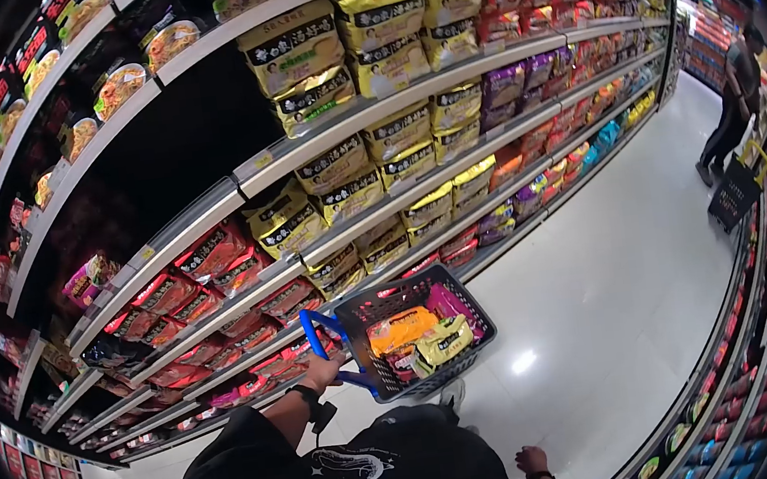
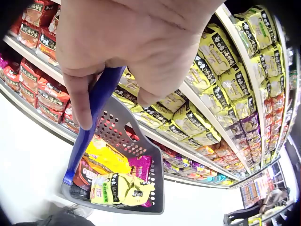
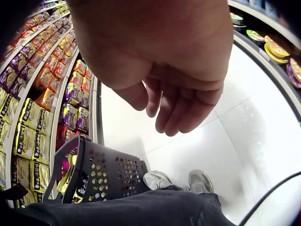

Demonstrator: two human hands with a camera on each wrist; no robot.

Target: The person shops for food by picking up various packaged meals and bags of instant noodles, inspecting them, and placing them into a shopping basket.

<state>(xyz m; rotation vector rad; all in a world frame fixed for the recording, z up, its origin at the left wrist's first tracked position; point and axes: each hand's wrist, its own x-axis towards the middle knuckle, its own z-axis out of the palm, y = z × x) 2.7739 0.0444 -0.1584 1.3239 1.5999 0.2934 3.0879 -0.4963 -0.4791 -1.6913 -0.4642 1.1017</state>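
My left hand (image 1: 324, 371) grips the blue handle (image 1: 313, 335) of a dark grey basket (image 1: 428, 384). From the left wrist view, that hand (image 2: 127, 42) has its fingers curled round the handle (image 2: 96, 106). Inside the basket lie an orange-yellow packet (image 2: 107, 157), a pale yellow-green packet (image 2: 121, 189), a magenta packet (image 2: 141, 165) and a dark red one. My right hand (image 1: 532, 459) hangs low at my side, away from the basket. The right wrist view shows this hand (image 3: 164, 61) holding nothing, its fingers loosely curled above the floor.
Shelves (image 1: 297, 145) of yellow, red and purple noodle packets run along the left, with a dark gap on one upper level. Another shelf row curves along the right. Further down the aisle, a person (image 1: 738, 95) stands by a black basket (image 1: 736, 192). White floor (image 1: 578, 284) lies between.
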